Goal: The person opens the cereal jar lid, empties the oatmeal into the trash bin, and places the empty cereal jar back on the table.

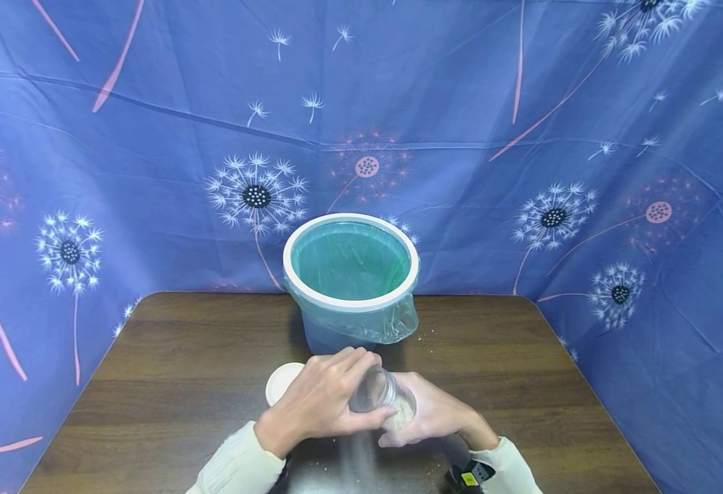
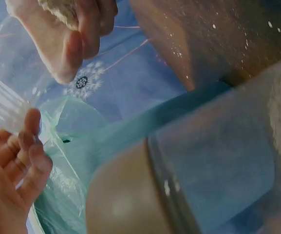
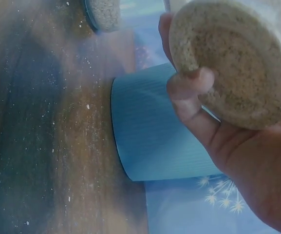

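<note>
My left hand point(image 1: 321, 398) grips a clear jar point(image 1: 370, 390), tipped sideways with its mouth toward the right hand. In my right hand point(image 1: 440, 412) is a second clear jar point(image 1: 403, 410), tilted and holding pale, rice-like grains. The two jar mouths meet or overlap in the head view. From below, the right wrist view shows grains pressed against the base of the right jar point(image 3: 233, 73), with fingers and thumb around it. A jar with a beige lid point(image 2: 125, 195) fills the left wrist foreground, grains inside; its lid point(image 1: 284, 383) shows partly behind the left hand.
A blue bin point(image 1: 337, 336) with a white rim and green liner bag point(image 1: 392, 322) stands at the table's back, just beyond the hands. Loose grains point(image 1: 423, 335) lie scattered on the brown wooden table point(image 1: 201, 370). A blue dandelion-print cloth point(image 1: 448, 89) hangs behind.
</note>
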Demonstrator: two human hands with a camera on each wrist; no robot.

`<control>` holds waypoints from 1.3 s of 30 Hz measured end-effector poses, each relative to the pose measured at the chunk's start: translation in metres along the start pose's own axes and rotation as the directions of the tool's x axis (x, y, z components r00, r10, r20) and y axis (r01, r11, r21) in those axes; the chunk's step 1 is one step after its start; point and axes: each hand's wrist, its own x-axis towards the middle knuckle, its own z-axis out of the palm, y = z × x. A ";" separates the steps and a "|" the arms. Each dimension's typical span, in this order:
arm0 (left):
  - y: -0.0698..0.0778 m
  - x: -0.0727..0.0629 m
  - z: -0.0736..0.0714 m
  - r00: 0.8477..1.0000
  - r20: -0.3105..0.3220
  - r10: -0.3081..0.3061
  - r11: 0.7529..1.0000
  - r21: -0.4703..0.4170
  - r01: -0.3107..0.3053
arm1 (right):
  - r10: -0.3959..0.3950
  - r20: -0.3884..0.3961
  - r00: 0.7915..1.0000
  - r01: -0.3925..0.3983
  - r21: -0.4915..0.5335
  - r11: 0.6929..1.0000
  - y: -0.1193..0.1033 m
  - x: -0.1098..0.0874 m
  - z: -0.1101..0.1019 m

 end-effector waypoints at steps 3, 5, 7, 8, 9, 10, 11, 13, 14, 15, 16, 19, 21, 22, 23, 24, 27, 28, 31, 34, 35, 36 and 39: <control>0.002 -0.001 0.003 0.998 -0.037 -0.055 0.998 0.018 0.056 | 0.030 -0.049 0.998 -0.032 -0.038 0.999 -0.003 0.001 0.002; 0.003 -0.001 0.004 0.994 -0.062 -0.088 0.996 0.027 0.090 | 0.052 -0.081 0.995 -0.057 -0.061 0.997 -0.005 0.001 0.004; 0.005 -0.001 0.006 0.990 -0.083 -0.118 0.992 0.034 0.121 | 0.065 -0.113 0.992 -0.075 -0.083 0.994 -0.007 0.001 0.005; 0.006 -0.001 0.006 0.987 -0.091 -0.132 0.990 0.036 0.136 | 0.055 -0.127 0.990 -0.068 -0.098 0.993 -0.007 0.001 0.006; 0.006 -0.001 0.007 0.984 -0.098 -0.147 0.988 0.040 0.152 | 0.048 -0.142 0.989 -0.064 -0.109 0.992 -0.007 0.001 0.006; 0.007 -0.001 0.007 0.982 -0.103 -0.161 0.985 0.042 0.166 | 0.047 -0.156 0.987 -0.065 -0.112 0.992 -0.007 0.001 0.007; 0.008 -0.001 0.008 0.979 -0.109 -0.175 0.983 0.043 0.181 | 0.042 -0.168 0.985 -0.062 -0.116 0.991 -0.008 0.001 0.007; 0.009 0.000 0.009 0.972 -0.121 -0.201 0.977 0.048 0.208 | 0.045 -0.186 0.981 -0.068 -0.117 0.991 -0.008 0.001 0.008; 0.010 0.000 0.009 0.969 -0.128 -0.213 0.974 0.050 0.220 | 0.043 -0.192 0.980 -0.067 -0.121 0.990 -0.008 0.001 0.008; 0.010 0.001 0.010 0.965 -0.136 -0.222 0.972 0.052 0.231 | 0.056 -0.199 0.978 -0.080 -0.116 0.990 -0.009 0.001 0.009; 0.011 0.001 0.011 0.963 -0.143 -0.230 0.969 0.055 0.240 | 0.067 -0.205 0.976 -0.091 -0.110 0.990 -0.009 0.002 0.009; 0.012 0.001 0.012 0.955 -0.160 -0.251 0.962 0.068 0.264 | 0.075 -0.224 0.972 -0.103 -0.120 0.987 -0.009 0.003 0.011; 0.013 0.002 0.013 0.951 -0.164 -0.262 0.958 0.079 0.277 | 0.069 -0.243 0.968 -0.106 -0.140 0.984 -0.008 0.003 0.012; 0.013 0.002 0.013 0.949 -0.166 -0.267 0.955 0.084 0.283 | 0.063 -0.251 0.966 -0.104 -0.152 0.983 -0.007 0.004 0.012; 0.013 0.002 0.013 0.947 -0.169 -0.273 0.953 0.089 0.291 | 0.053 -0.261 0.964 -0.099 -0.166 0.981 -0.008 0.004 0.013; 0.013 0.002 0.014 0.944 -0.171 -0.281 0.950 0.091 0.299 | 0.043 -0.271 0.962 -0.095 -0.181 0.979 -0.008 0.004 0.013; 0.014 0.003 0.015 0.935 -0.181 -0.305 0.941 0.097 0.326 | 0.020 -0.299 0.954 -0.088 -0.214 0.973 -0.008 0.005 0.015; 0.015 0.003 0.015 0.931 -0.182 -0.315 0.936 0.100 0.336 | 0.018 -0.308 0.951 -0.089 -0.218 0.972 -0.008 0.005 0.015; 0.017 0.004 0.015 0.921 -0.188 -0.341 0.925 0.110 0.365 | 0.012 -0.336 0.942 -0.092 -0.225 0.970 -0.006 0.004 0.017; 0.019 0.005 0.015 0.912 -0.192 -0.362 0.914 0.119 0.387 | 0.014 -0.362 0.932 -0.100 -0.220 0.970 -0.005 0.004 0.019; 0.020 0.005 0.015 0.910 -0.193 -0.367 0.911 0.125 0.394 | 0.014 -0.371 0.928 -0.104 -0.224 0.969 -0.005 0.004 0.020; 0.020 0.005 0.015 0.907 -0.194 -0.374 0.907 0.128 0.401 | 0.012 -0.379 0.925 -0.105 -0.227 0.968 -0.004 0.004 0.021; 0.022 0.006 0.015 0.900 -0.193 -0.391 0.897 0.141 0.420 | 0.004 -0.405 0.914 -0.114 -0.249 0.962 -0.003 0.005 0.023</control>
